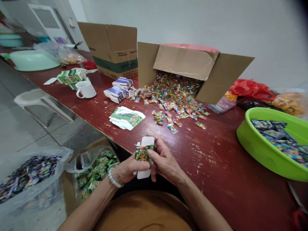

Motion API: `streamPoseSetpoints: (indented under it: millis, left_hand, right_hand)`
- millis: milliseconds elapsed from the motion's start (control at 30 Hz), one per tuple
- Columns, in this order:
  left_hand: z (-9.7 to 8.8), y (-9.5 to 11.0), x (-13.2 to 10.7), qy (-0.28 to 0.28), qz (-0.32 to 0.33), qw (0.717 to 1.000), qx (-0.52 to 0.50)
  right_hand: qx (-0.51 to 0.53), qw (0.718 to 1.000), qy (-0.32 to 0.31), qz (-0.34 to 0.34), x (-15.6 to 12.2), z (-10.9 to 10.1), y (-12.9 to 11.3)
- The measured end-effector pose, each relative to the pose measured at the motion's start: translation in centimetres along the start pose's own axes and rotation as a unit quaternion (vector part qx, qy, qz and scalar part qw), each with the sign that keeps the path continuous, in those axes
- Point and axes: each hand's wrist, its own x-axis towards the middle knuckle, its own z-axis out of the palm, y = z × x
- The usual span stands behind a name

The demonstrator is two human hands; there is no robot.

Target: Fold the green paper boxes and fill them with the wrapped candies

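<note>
A small green printed candy box (142, 154) with white end flaps sticking out is between my two hands, just over the table's near edge. My left hand (132, 166), with a beaded bracelet at the wrist, grips its lower left side, thumb across the front. My right hand (164, 155) holds the other side, thumb on the printed face and fingers behind, partly hidden. Beyond my hands lies a fanned stack of flat green boxes (127, 118). Small wrapped candies (172, 109) spill from a cardboard carton (222, 77) lying open towards me.
A white mug (86, 89) and purple box bundles (117, 94) stand at left on the red table (183, 179). A lime-green basin (267, 150) holds packets at right, with scissors (297, 199) near it. Filled bags (31, 173) and a white stool (43, 102) are below left.
</note>
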Motion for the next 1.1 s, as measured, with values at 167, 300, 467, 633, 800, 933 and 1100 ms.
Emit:
streamPoseSetpoints:
  millis: [167,300,467,633,800,933,1100]
  left_hand:
    - [0.4,-0.1,-0.2,0.028,0.038,0.998,0.036]
    - [0.3,-0.1,-0.5,0.034,0.051,0.996,0.062]
    - [0.3,-0.1,-0.5,0.037,0.038,0.993,0.11]
    - [0.4,-0.4,-0.3,0.093,0.053,0.988,0.111]
    - [0.3,0.4,0.1,0.135,0.076,0.972,0.179]
    - [0.4,0.6,-0.1,0.188,0.118,0.966,0.134]
    - [0.9,-0.5,-0.4,0.256,0.232,0.926,0.156]
  right_hand:
    - [0.003,1.0,-0.019,-0.003,-0.4,0.1,-0.2]
    - [0.008,1.0,-0.027,-0.003,-0.4,0.3,-0.2]
    - [-0.027,0.997,0.008,-0.065,-0.3,0.2,0.2]
    - [-0.011,0.999,0.003,-0.046,0.0,0.0,0.7]
    - [0.062,0.994,0.075,-0.054,0.4,-0.4,1.1]
    - [0.057,0.992,0.099,-0.062,0.3,-1.1,0.5]
    - [0.082,0.985,0.14,-0.062,0.2,-0.9,0.3]
